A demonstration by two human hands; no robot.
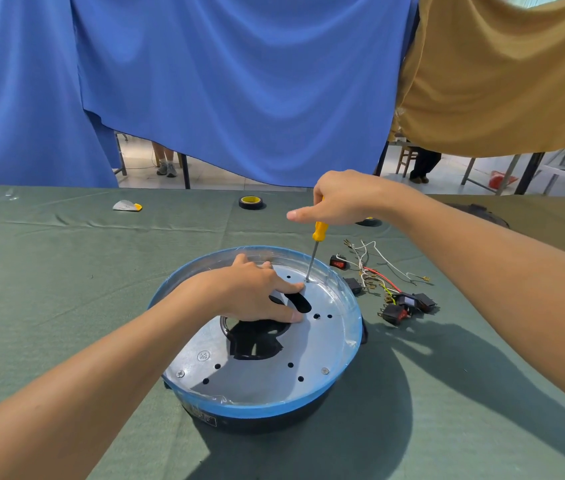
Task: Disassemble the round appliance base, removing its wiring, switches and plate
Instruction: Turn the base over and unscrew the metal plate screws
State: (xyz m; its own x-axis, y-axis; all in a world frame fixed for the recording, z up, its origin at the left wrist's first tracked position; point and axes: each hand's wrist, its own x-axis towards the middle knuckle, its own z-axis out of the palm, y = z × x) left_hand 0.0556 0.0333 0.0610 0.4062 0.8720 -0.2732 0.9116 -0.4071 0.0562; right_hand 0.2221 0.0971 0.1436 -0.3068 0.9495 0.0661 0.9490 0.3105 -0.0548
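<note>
The round appliance base (329, 389), black with a blue rim, sits on the green cloth in front of me. Inside it lies a silver metal plate (322, 344) with holes and a large dark centre opening. My left hand (257, 292) rests flat on the plate, fingers spread by the opening. My right hand (340, 199) grips the yellow handle of a screwdriver (314, 252), held upright with its tip on a screw at the plate's far edge. Two more screws (324, 371) show near the plate's front. A bundle of wires (378, 268) with black rocker switches (407, 304) lies to the right of the base.
A roll of black tape (251, 202) and a small white and yellow item (128, 205) lie at the table's far side. Another dark roll (369, 222) is partly hidden behind my right wrist. Blue and tan cloths hang behind the table; people's legs show beneath them.
</note>
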